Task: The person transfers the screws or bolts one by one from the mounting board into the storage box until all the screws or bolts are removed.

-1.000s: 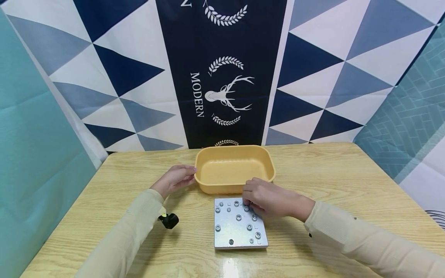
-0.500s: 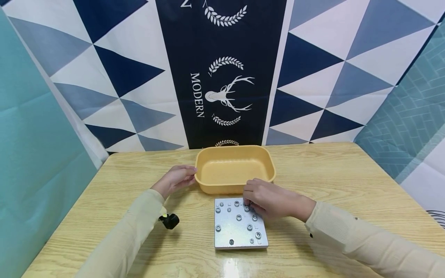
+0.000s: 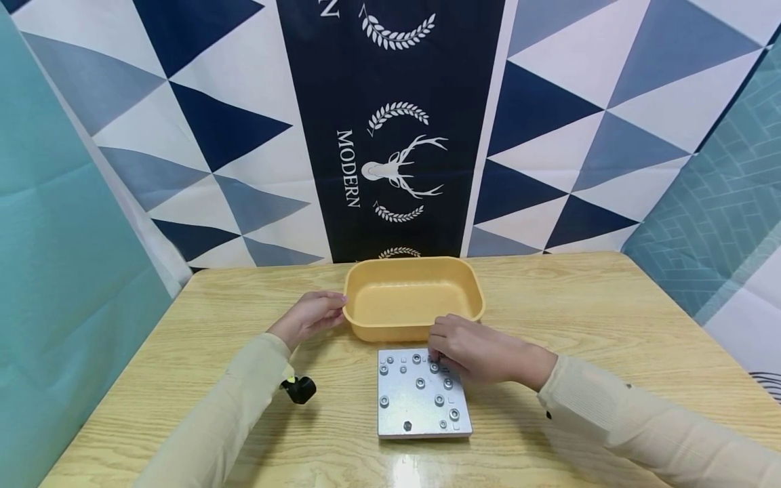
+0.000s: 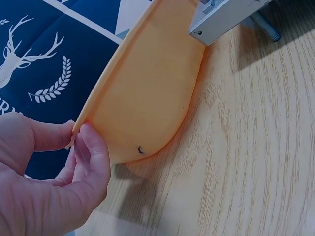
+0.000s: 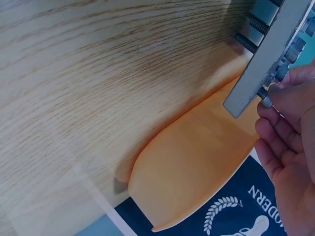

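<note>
My left hand (image 3: 311,315) pinches the rim of a yellow plastic bin (image 4: 142,83) between thumb and fingers, at the bin's left end. Right in front of the bin is a square metal plate (image 3: 405,396) fitted with several bolts of different sizes. At the plate's back right part, my right hand (image 3: 468,349) pinches a small bolt (image 5: 266,101), its thread at the plate's top face. Bolt shanks (image 5: 259,25) stick out below the plate in the right wrist view. In the head view the fingers hide the pinched bolt.
The bin stands on a light wooden table (image 3: 567,305) near its back edge, with a patterned cloth backdrop (image 3: 244,135) behind. A black wrist camera (image 3: 299,390) hangs from the left sleeve, left of the plate. A dark hex bolt head (image 3: 407,426) is near the plate's front edge.
Both hands stay where they were, the left at the bin rim and the right at the bolt. The whole head view has shifted very slightly.
</note>
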The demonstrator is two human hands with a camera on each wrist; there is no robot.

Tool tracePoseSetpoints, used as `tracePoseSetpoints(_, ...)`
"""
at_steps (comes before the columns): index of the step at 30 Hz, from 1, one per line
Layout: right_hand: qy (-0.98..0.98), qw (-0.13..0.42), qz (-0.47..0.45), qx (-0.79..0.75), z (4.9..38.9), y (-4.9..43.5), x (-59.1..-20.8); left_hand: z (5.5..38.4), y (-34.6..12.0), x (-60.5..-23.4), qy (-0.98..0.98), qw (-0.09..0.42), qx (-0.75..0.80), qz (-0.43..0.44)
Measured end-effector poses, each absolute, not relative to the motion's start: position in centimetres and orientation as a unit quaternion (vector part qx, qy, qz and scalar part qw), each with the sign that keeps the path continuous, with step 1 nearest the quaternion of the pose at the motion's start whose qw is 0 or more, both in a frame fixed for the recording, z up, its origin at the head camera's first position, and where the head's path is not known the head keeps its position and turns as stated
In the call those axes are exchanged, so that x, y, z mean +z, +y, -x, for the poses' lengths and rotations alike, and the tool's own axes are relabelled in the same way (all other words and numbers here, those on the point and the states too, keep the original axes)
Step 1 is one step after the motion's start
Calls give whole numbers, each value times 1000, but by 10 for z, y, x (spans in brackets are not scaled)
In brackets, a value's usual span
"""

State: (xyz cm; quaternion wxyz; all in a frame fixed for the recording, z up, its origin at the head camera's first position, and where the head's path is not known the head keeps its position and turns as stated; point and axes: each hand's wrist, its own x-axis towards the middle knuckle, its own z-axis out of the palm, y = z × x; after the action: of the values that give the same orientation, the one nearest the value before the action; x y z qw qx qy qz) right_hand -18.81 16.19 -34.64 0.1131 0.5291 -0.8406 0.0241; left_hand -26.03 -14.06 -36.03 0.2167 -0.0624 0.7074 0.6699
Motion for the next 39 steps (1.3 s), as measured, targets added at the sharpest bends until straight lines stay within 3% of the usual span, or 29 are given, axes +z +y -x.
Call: tracePoseSetpoints(39,-830,141,-539,15,192,159,-319,261,-136,-358,712,209,664,94)
